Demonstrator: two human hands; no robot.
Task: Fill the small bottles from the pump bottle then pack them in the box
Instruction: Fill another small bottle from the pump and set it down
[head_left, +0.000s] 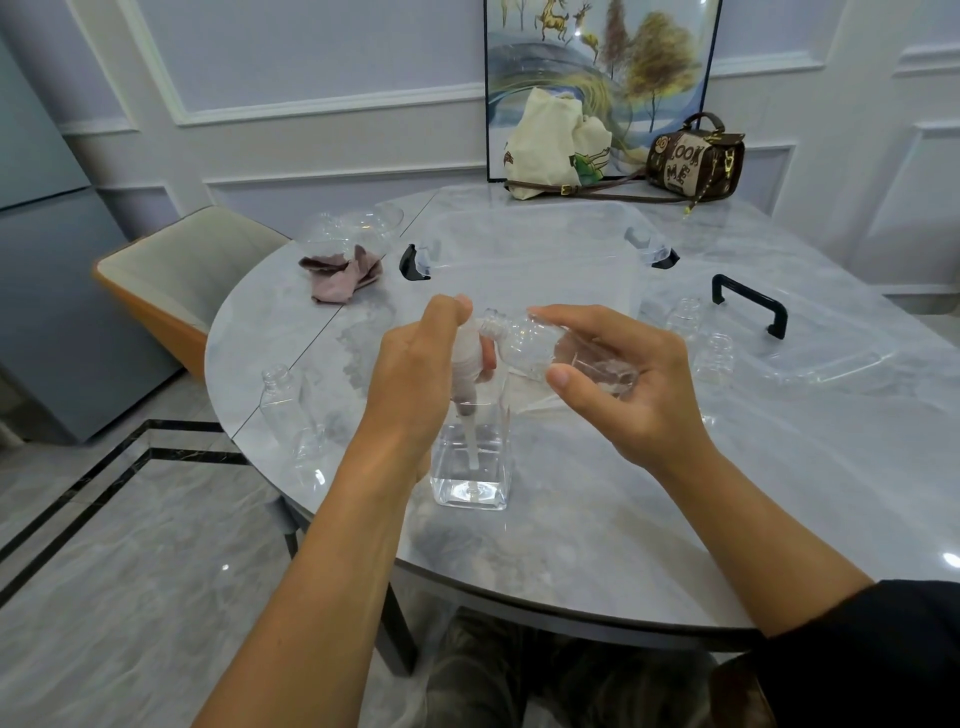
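- Work surface: a round table with a glossy grey marble-pattern top and a dark rim; a seam runs across its left part.
- Room: pale panelled walls with white mouldings, and a grey marble-look floor with a double black border line.
- A beige chair with an orange edge stands at the table's left side.
- A framed painting of deer and trees leans against the wall behind the table.
- At the far edge, a cream tote bag lies beside a brown handbag.
- Legible writing: "LOOK ME" on the handbag's front. No other text can be read.
- The pump bottle, clear and square, stands upright near the table's front, with clear liquid in its lower part.
- The left hand is clenched round the pump head.
- The right hand grasps a small bottle, tilted, with its open mouth at the pump nozzle.
- More empty bottles stand on the left, and others on the right.
- The clear box with black latches sits behind the hands; its lid with a black handle lies to the right.
- A crumpled pink cloth lies left of the box.
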